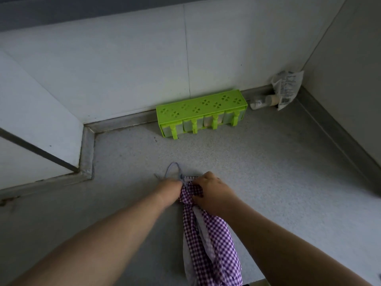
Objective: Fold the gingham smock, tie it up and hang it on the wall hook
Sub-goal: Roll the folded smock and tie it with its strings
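The gingham smock [210,240] lies as a narrow purple-checked bundle on the grey counter [278,162], running from the near edge up to both hands. The left hand [171,189] and right hand [212,189] have their fingers curled tightly on its far, gathered end, where a thin pale tie loop [172,169] pokes out towards the wall. This looks like the tying step: it would go best with the gathered cloth kept bunched under one hand while the other draws the tie snug, leaving that loop free for hanging. Far behind stands a green spice rack [201,113]; a crumpled packet [286,87] sits in the far right corner
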{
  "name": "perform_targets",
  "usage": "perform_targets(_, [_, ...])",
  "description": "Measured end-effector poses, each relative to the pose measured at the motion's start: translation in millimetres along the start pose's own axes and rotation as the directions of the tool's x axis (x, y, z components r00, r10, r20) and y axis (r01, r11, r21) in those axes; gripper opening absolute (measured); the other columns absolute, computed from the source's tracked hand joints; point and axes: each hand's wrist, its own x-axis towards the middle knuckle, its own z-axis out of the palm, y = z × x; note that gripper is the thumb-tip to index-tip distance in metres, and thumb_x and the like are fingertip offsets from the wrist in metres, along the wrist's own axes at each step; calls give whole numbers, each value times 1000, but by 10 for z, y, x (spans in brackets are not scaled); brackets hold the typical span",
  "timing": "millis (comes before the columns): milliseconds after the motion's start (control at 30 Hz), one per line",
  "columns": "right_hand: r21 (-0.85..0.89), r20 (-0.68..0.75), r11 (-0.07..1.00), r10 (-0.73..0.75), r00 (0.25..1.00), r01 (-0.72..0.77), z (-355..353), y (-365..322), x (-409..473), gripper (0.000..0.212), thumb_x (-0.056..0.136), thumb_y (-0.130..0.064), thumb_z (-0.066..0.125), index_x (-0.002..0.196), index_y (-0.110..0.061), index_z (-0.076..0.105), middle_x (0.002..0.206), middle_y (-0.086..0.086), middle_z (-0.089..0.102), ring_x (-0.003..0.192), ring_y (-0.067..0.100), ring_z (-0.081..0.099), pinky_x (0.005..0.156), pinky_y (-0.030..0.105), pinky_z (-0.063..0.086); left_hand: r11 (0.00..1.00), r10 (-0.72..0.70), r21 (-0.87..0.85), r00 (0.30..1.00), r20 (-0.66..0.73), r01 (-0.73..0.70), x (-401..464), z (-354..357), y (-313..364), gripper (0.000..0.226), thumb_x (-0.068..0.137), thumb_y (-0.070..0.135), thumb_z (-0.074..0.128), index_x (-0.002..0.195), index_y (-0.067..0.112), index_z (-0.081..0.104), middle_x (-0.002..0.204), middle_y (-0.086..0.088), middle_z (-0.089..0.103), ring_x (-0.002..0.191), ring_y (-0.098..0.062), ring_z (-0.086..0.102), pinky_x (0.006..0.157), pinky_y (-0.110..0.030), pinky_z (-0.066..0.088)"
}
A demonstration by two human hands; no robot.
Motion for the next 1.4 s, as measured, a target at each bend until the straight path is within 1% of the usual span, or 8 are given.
perform_targets(67, [-2,12,1000,-18,1000,18,48,-60,34,46,97,-47,52,141,-34,54,134,0,54,122,22,54,104,39,48,954,-11,-299,1000,9,13,-98,22,21,28,103,16,49,118,9,72,111,-17,74,93,-27,69,79,-33,55])
perform_targets(167, [147,15,989,25,1000,-27,51,-87,46,39,95,-59,47,126,-38,59,116,-7,60,107,15,58,95,40,52,852,-55,-516,996,74,85,-141,42,-10,21,105,24,51,100,16,70,85,-7,71,68,-17,64,51,-24,49])
perform_targets(334, [357,78,926,104,992,-125,16,-169,-7,45,91,-58,60,131,-37,56,118,-12,64,105,9,61,93,32,50,723,-37,-682,991,125,113,-246,-68,-24,21,105,27,54,101,15,71,82,-7,71,64,-16,65,49,-26,53])
perform_targets(534, [541,41,827,158,987,-154,-77,-357,-41,10,98,-36,59,105,-32,65,99,-8,71,92,11,67,89,36,57,773,105,-634,988,116,-8,-395,-188,44,16,107,24,54,99,20,67,75,-4,65,56,-15,62,52,-30,55])
perform_targets(734, [824,82,509,325,942,-247,-299,-498,-134,30,104,-36,58,91,-18,79,83,0,79,76,16,73,66,29,57,764,160,-644,979,126,-42,-585,-322,128,19,107,30,56,94,20,65,82,-8,67,71,-25,68,62,-39,60])
perform_targets(867, [875,137,391,366,920,-285,-434,-577,-178,37,102,-37,54,79,-16,73,93,10,75,84,23,68,72,37,55,767,138,-640,986,97,-45,-676,-399,160,20,102,29,53,97,15,66,91,-11,67,84,-28,65,63,-37,59])
perform_targets(1067, [872,125,418,311,942,-254,-629,-724,-326,34,105,-31,49,91,-9,70,110,22,70,105,39,67,89,54,60,770,153,-631,987,50,-87,-833,-537,217,22,85,32,57,93,15,68,89,-9,68,85,-25,63,72,-35,51])
perform_targets(1401, [831,-52,541,307,950,-129,-850,-882,-482,25,105,-23,55,98,-22,79,99,12,75,88,25,75,81,44,64,751,234,-624,970,-57,-218,-1166,-820,318,23,99,18,49,78,15,58,70,-5,69,63,-21,60,64,-32,47])
